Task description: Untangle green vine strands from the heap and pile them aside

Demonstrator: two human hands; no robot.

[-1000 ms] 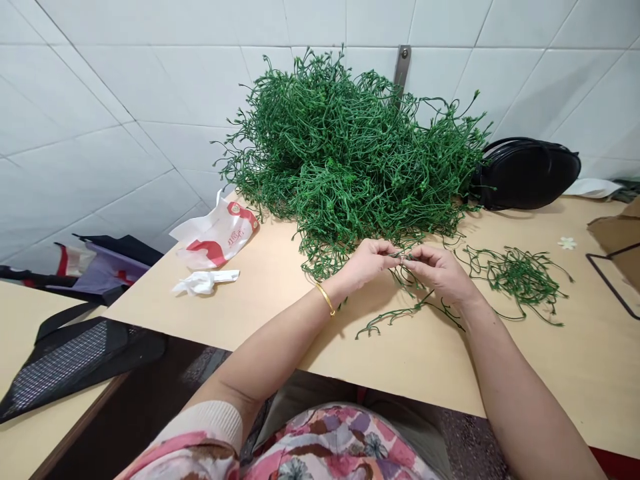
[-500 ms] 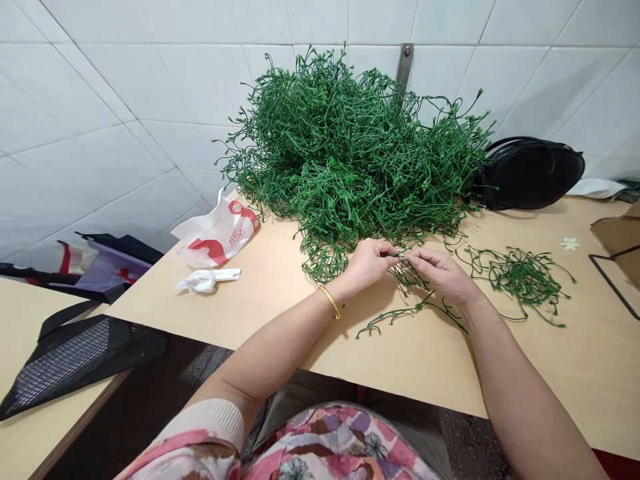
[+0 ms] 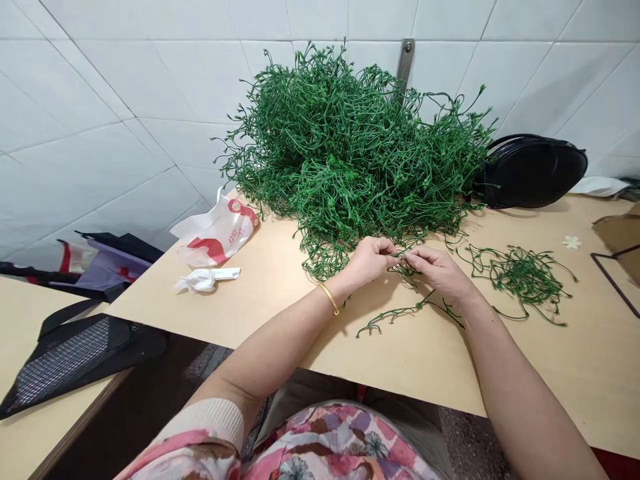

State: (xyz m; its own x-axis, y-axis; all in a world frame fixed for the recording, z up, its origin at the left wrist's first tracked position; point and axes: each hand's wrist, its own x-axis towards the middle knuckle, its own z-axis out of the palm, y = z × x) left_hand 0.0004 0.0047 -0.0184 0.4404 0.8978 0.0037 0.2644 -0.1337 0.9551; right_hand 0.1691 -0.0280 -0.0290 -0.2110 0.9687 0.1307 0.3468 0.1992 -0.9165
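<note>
My left hand (image 3: pixel 373 260) and my right hand (image 3: pixel 434 268) meet over the table, fingertips pinched close together. Between them runs a thin green artificial stem, mostly covered by the fingers. Just behind both hands rises a big tangled heap of green plastic stems (image 3: pixel 360 147) with small budded tips. A few loose stems (image 3: pixel 395 315) lie on the table below my right hand, partly under the wrist. To the right of that hand sits a smaller pile of stems (image 3: pixel 531 277).
A black bag (image 3: pixel 535 172) stands against the tiled wall, right of the heap. On the left lie a red-and-white plastic bag (image 3: pixel 220 233) and a crumpled white tissue (image 3: pixel 206 280). A small pale flower piece (image 3: pixel 571 243) and a brown bag (image 3: pixel 620 247) are at the right.
Both hands stay almost in place, still pinching together, with only slight finger movement. The view has shifted very slightly.
</note>
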